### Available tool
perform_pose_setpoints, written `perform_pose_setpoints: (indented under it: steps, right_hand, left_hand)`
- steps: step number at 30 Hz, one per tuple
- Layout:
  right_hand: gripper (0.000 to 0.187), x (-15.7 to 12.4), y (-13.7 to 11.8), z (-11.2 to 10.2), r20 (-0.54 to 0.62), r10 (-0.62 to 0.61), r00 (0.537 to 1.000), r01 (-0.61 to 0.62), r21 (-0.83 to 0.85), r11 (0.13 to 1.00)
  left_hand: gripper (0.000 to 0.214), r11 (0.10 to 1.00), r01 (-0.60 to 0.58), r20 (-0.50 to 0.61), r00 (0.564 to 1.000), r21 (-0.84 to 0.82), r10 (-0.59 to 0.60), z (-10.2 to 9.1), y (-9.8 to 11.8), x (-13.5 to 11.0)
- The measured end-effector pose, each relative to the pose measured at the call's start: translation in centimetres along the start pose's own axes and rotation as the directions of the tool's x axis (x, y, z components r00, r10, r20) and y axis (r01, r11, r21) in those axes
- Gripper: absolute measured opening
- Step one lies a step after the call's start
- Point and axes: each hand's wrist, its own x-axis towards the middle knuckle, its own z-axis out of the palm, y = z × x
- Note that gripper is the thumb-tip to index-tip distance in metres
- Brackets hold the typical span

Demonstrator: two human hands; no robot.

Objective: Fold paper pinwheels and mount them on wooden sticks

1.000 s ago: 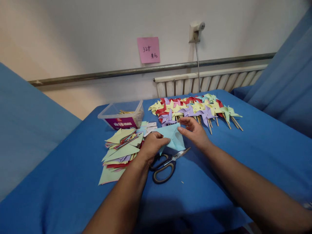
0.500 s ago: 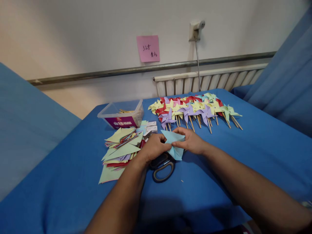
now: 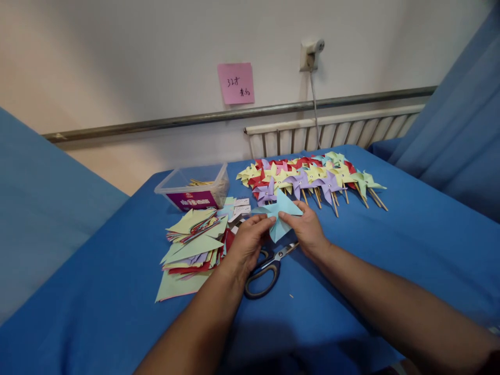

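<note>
A light blue paper pinwheel (image 3: 278, 209) is held above the table, its points spread outward. My left hand (image 3: 252, 237) pinches it from the left, thumb near its centre. From the right, my right hand (image 3: 307, 226) grips it, with the thumb pressed on the front and the fingers behind the paper. Beneath the hands lie scissors (image 3: 269, 268) with dark handles, their blades pointing to the upper right. Left of my left hand is a pile of coloured paper sheets (image 3: 193, 250).
Many finished pinwheels (image 3: 312, 177) on sticks lie at the back right. A clear plastic box (image 3: 193, 192) with sticks stands at the back left, small white boxes (image 3: 241, 205) beside it. A blue cloth (image 3: 390, 260) covers the table. Behind are a radiator (image 3: 336, 127) and wall.
The blue pinwheel has been turned, so its points now fan out. Both hands have shifted on it, and more of the scissors shows, including the blades.
</note>
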Motion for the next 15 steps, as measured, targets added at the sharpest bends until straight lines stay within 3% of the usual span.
perform_pose_setpoints:
  steps: [15]
  right_hand:
    - [0.039, 0.22, 0.75, 0.02, 0.109, -0.089, 0.990, 0.109, -0.194, 0.975]
  left_hand:
    - [0.020, 0.999, -0.032, -0.096, 0.995, 0.021, 0.034, 0.04, -0.22, 0.25]
